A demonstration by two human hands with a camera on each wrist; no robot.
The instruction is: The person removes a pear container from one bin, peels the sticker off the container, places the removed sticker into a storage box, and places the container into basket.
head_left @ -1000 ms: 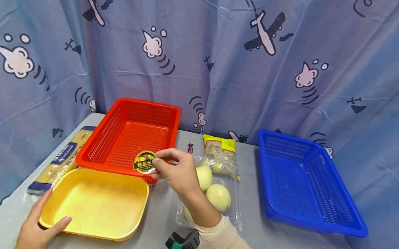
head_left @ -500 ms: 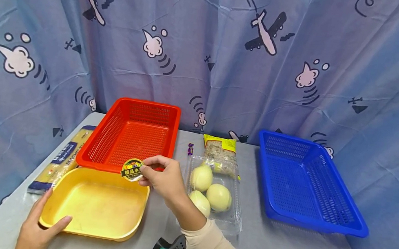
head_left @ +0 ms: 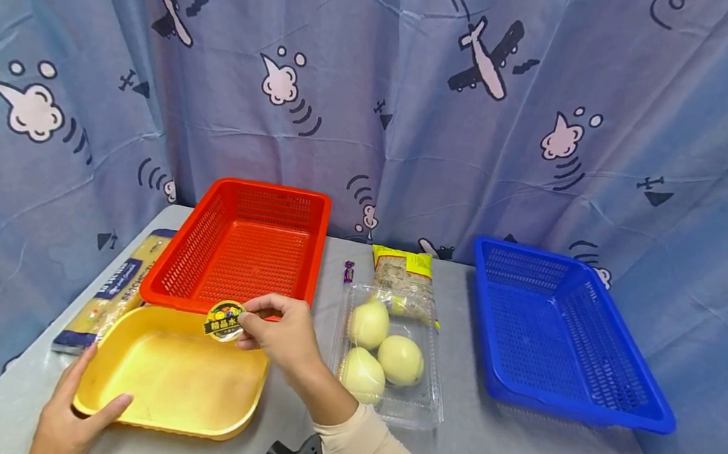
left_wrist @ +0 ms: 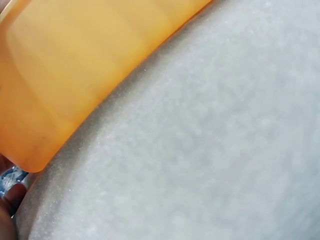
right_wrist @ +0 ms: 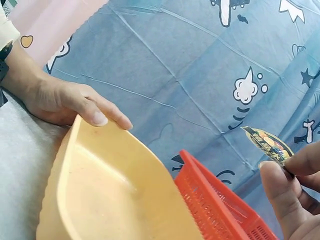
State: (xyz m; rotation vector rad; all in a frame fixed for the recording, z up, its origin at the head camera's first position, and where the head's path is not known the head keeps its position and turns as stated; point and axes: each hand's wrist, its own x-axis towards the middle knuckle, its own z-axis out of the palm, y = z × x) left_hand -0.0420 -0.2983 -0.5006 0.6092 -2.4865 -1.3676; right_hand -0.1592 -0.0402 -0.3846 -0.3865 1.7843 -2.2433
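Hands | right hand [head_left: 281, 334] pinches round label [head_left: 222, 321] | left hand [head_left: 69, 403], spread wide, touches yellow tub [head_left: 174, 378]

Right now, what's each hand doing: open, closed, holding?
Left hand: closed around a corner of the yellow tub.
Right hand: closed, pinching the round label between thumb and fingers.
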